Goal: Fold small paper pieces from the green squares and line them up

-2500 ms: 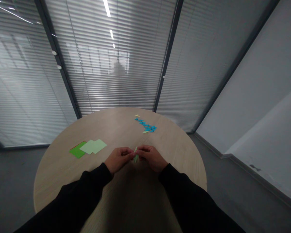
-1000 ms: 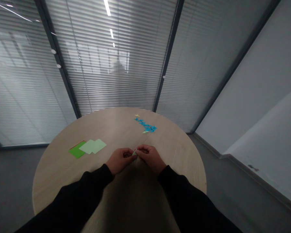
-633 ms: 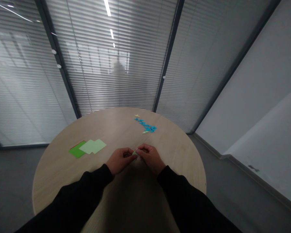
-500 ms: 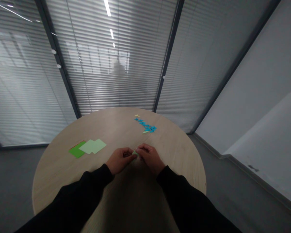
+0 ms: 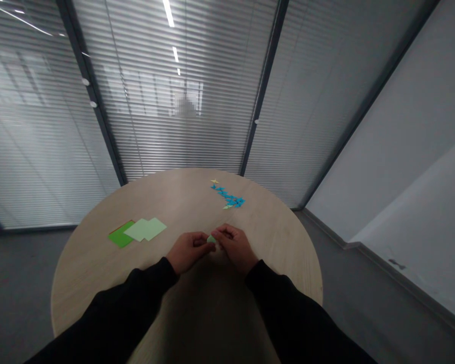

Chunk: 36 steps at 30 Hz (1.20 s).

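Between my two hands is a small folded piece of light green paper (image 5: 211,239), mostly covered by fingers. My left hand (image 5: 188,251) pinches its left side between thumb and fingers. From the right, my right hand (image 5: 234,246) is closed on its other side, fingertips close to those of the left. Beyond the hands lie several small blue folded paper pieces (image 5: 229,197) in a slanting row, with a yellow folded paper star (image 5: 214,181) at the far end and a light green folded piece (image 5: 228,206) at the near end.
Flat light green sheets (image 5: 146,229) overlap a brighter green sheet (image 5: 121,235) on the left of the round wooden table (image 5: 87,268). Behind the table stands a glass partition with blinds (image 5: 185,141); a white wall (image 5: 409,151) is at the right.
The small green paper has turned between my fingers, so a broader face of it shows now. Both hands have barely moved; the sheets and folded pieces lie as before.
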Each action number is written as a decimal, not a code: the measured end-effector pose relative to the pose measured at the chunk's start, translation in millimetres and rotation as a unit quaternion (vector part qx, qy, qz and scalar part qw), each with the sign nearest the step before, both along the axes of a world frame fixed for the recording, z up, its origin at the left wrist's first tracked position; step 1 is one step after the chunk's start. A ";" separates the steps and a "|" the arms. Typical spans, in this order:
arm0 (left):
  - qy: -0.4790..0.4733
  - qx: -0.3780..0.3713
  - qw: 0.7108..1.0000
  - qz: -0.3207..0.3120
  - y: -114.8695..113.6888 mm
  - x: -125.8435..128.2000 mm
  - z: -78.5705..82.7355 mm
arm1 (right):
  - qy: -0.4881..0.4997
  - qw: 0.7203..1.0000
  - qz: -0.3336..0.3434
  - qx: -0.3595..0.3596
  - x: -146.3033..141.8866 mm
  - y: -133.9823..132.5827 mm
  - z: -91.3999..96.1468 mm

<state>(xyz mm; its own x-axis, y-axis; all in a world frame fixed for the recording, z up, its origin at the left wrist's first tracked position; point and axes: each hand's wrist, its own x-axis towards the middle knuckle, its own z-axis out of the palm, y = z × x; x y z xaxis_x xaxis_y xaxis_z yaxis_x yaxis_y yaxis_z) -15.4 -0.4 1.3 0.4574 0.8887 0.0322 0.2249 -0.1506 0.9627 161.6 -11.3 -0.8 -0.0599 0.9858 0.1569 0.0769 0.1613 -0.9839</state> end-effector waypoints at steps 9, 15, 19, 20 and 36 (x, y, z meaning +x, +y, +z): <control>0.020 0.021 1.000 0.006 -2.2 0.8 6.2 | -0.030 0.999 -0.022 0.017 -1.7 2.2 -1.7; 0.060 0.090 0.994 0.019 -6.5 3.1 7.7 | -0.057 0.996 -0.048 0.048 -0.1 2.8 -2.1; 0.068 0.081 0.994 0.023 -7.4 3.1 11.3 | -0.036 0.998 -0.033 0.040 -1.7 3.7 -4.0; 0.066 0.077 0.995 0.025 -7.2 2.8 11.4 | -0.038 0.998 -0.018 0.036 -1.5 3.7 -4.0; 0.030 0.157 0.976 0.148 -6.4 -2.0 10.4 | -0.020 0.998 0.024 0.059 0.5 2.3 -4.1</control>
